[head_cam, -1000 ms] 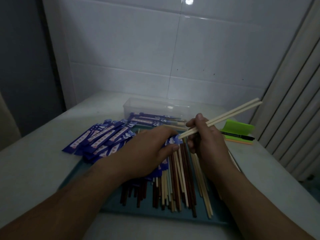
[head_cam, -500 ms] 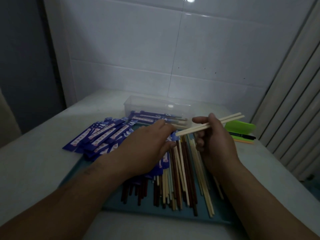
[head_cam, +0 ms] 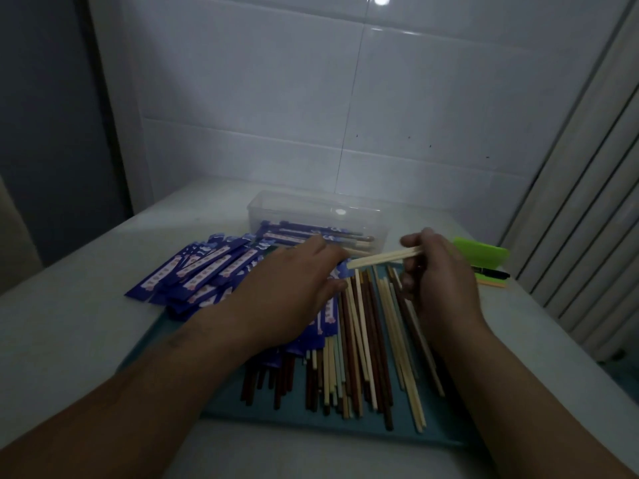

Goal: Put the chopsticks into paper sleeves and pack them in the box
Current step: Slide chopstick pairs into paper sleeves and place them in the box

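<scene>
My right hand (head_cam: 437, 274) pinches a pair of pale chopsticks (head_cam: 383, 258) whose tips point left toward my left hand (head_cam: 294, 288). That left hand lies flat on a blue paper sleeve (head_cam: 328, 314), thumb at its open end near the chopstick tips. Several loose pale and brown chopsticks (head_cam: 363, 347) lie on the teal tray (head_cam: 345, 423). More blue sleeves (head_cam: 197, 271) are heaped at the tray's left. The clear plastic box (head_cam: 318, 216) behind holds a few sleeved pairs.
A green case (head_cam: 484, 254) with a black pen (head_cam: 491, 272) lies at the right, near vertical blind slats (head_cam: 587, 202). A white tiled wall (head_cam: 345, 98) stands behind the white table (head_cam: 69, 323).
My right hand has swung the pale pair down and leftward, so less of it sticks out to the right. Its tips now sit close to the sleeve end at my left hand.
</scene>
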A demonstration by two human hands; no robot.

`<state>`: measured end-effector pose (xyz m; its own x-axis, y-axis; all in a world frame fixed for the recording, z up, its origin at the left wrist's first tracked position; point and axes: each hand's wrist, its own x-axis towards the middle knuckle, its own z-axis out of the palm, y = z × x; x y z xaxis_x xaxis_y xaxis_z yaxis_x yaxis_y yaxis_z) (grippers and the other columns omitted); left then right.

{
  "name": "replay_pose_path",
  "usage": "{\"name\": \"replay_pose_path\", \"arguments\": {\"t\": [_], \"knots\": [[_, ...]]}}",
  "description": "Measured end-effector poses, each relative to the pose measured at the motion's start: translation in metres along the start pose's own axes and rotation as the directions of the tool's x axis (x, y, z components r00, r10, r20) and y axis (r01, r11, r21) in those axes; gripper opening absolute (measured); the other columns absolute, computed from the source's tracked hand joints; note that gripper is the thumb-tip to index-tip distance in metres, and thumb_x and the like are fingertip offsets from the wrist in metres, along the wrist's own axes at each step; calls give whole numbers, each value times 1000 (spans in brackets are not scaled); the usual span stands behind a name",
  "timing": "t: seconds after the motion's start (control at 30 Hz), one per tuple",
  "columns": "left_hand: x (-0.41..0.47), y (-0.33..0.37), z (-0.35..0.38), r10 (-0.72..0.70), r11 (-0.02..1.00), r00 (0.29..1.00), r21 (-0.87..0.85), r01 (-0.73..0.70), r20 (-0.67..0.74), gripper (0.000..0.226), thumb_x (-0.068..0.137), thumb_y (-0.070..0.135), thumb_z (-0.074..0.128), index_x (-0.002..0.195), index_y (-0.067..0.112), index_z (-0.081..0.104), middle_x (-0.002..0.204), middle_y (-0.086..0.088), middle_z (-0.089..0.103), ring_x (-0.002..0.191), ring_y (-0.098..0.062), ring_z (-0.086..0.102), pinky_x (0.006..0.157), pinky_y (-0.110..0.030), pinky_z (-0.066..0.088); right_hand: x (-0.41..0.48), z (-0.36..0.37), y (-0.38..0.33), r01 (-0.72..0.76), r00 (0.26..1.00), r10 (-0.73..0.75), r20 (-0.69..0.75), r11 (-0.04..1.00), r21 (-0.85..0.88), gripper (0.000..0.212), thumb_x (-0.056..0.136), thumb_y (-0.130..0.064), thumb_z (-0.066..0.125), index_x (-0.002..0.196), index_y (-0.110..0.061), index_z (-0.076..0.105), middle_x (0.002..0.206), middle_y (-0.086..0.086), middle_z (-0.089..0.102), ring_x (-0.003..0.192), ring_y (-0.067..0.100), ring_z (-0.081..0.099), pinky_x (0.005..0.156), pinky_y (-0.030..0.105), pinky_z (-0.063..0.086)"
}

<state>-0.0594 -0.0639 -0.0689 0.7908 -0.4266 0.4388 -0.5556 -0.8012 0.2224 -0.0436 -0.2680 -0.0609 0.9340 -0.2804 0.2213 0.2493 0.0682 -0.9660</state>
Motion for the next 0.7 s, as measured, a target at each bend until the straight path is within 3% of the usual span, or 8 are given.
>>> {"name": "replay_pose_path", "arguments": {"t": [0.1,0.3,0.4,0.5,0.6,0.7], "knots": [[0,1,1,3,1000,1000,5,-4,14,40,105,45,48,144,35,45,121,14,50,103,-7,49,88,-30,40,-5,5,4,20,994,-8,109,993,-112,41,110,-38,39,95,-12,66,62,4,52,49,16,46,44,27,35],[1,-3,1,-11,998,1000,69,11,-1,43,105,45,46,147,34,43,124,11,48,104,-6,46,89,-28,39,-6,3,4,28,984,9,178,978,-206,49,111,-42,34,102,-9,70,66,7,54,52,18,46,46,30,36],[2,-3,2,-13,994,1000,105,13,-1,46,105,47,44,149,33,41,125,9,48,99,-3,37,87,-28,34,-4,4,5,-9,994,26,108,988,-153,41,109,-39,38,107,-12,69,65,3,54,51,15,48,47,28,37],[1,-4,2,-23,991,1000,133,23,-5,45,106,47,41,150,35,39,128,8,48,111,-11,45,95,-34,35,-3,1,5,-20,1000,20,-2,998,-62,25,103,-29,47,104,-9,62,60,-2,48,48,13,44,48,29,34],[1,-8,3,-35,992,999,123,38,-24,44,107,46,41,150,37,38,130,8,48,121,-13,45,104,-38,32,-2,0,7,9,999,-8,31,999,-38,18,102,-20,52,96,-8,63,63,2,47,48,14,44,48,29,33],[1,-13,5,-57,991,998,116,61,-42,44,107,45,43,150,37,38,131,8,49,124,-15,45,105,-39,32,-2,1,11,14,995,-13,96,1000,-10,24,107,-25,52,98,-7,66,67,3,55,51,13,50,47,26,39]]}}
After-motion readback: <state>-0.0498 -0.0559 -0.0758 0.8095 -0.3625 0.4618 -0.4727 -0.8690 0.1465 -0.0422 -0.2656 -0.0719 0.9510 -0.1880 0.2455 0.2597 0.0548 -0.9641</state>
